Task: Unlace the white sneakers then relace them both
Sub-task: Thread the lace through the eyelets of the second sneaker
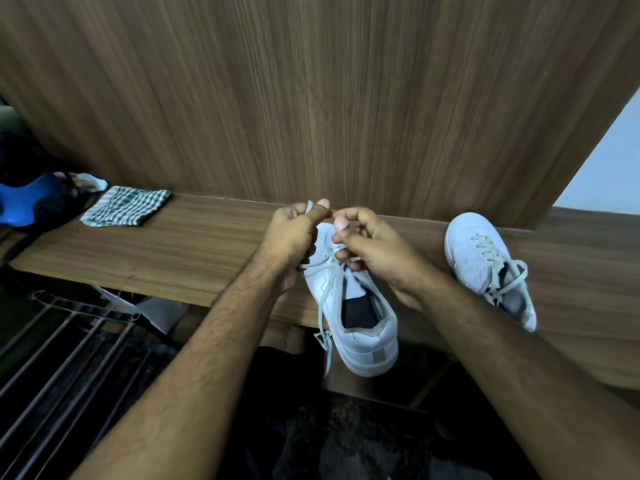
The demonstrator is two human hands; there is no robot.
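White sneakers [353, 306], green-checked cloth [126, 206], wood-grain shelf [173, 251]

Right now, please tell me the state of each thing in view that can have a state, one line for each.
Near sneaker: on the shelf edge, heel overhanging, lace loose.
Lace: one end hangs down, another part pinched above.
Far sneaker: laced, ends untied.
Left hand: pinches the lace.
Right hand: fingers curled at the lace.
Checked cloth: folded, lying flat.

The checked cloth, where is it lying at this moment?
In the head view the checked cloth lies folded at the far left of the wooden shelf, against the wood panel, well left of both hands and the sneakers.
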